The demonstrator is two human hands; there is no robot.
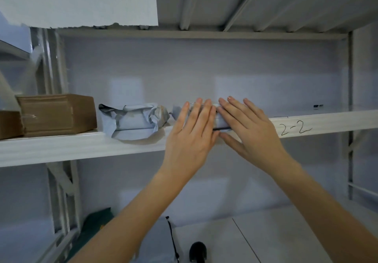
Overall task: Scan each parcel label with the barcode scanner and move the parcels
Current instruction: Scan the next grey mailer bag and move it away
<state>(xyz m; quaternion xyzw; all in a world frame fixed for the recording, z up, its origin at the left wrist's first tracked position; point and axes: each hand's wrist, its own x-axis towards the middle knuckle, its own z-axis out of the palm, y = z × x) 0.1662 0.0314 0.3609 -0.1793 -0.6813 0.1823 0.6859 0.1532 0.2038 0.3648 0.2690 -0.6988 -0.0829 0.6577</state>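
Shelf (86,146) runs left to right across the view, front lip marked "2-2" (295,129) toward the right end. Lower down, a white table surface (286,238) sits at the bottom edge.

On the shelf, largest first: brown carton (58,114) at the left end, crumpled grey poly-bag parcel (133,120) just right of it, overhanging the front edge a bit. Next right, the parcel in hand (222,119), grey, mostly covered, sitting at the front edge just left of the "2-2" mark.

Left hand (191,131) and right hand (248,127) both flat against its front face, fingers straight and close together, not curled round anything. Right thumb runs under the parcel's lower edge along the shelf lip. Hands touch each other at the index fingers.

Judgement: this is the seat-it-on-the-shelf step, nearly done. To do it well:
- push with flat palms, even pressure both sides, so it goes in square, not skewed
- clear the front edge fully; the neighbour bag overhangs, don't copy that
- keep a gap from the crumpled bag so it doesn't get shoved left
- pull the right thumb out before the parcel drops onto the lip

Another grey parcel (158,242) and the black barcode scanner (198,251) lie on the table at the bottom edge, probably next up. Cannot tell if any label faces out.
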